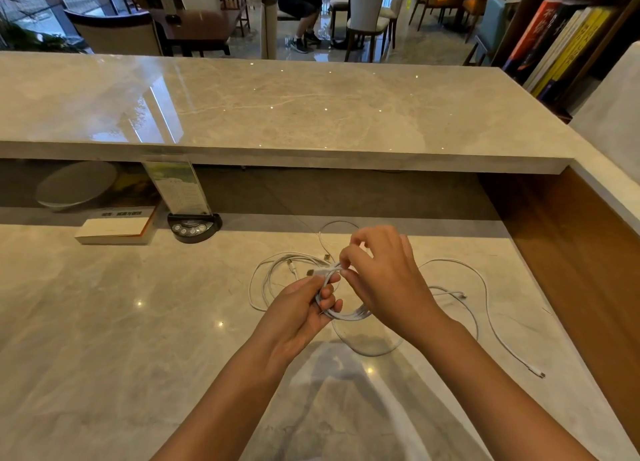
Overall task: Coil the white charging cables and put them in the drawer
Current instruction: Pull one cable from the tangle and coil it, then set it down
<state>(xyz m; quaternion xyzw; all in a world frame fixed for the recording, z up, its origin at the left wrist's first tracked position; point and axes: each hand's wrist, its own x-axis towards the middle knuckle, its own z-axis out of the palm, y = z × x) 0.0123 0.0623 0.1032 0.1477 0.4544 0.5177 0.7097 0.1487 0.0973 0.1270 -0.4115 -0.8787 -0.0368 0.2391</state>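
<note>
We hold a coiled cable above the middle of the marble tabletop. Our left hand is clamped around the left side of the coil, fingers curled over the white loops. Our right hand sits just to the right and a little farther away, thumb and forefinger pinched together on the cable end where it crosses the top of the coil. The coil's lower loops hang between the two hands.

More loose cables lie tangled on the tabletop to the left of and beyond the hands. Another long cable trails off to the right, its plug resting nearer the right edge.

At the far left of the tabletop lie a book and a black sign stand, beneath a raised counter.
</note>
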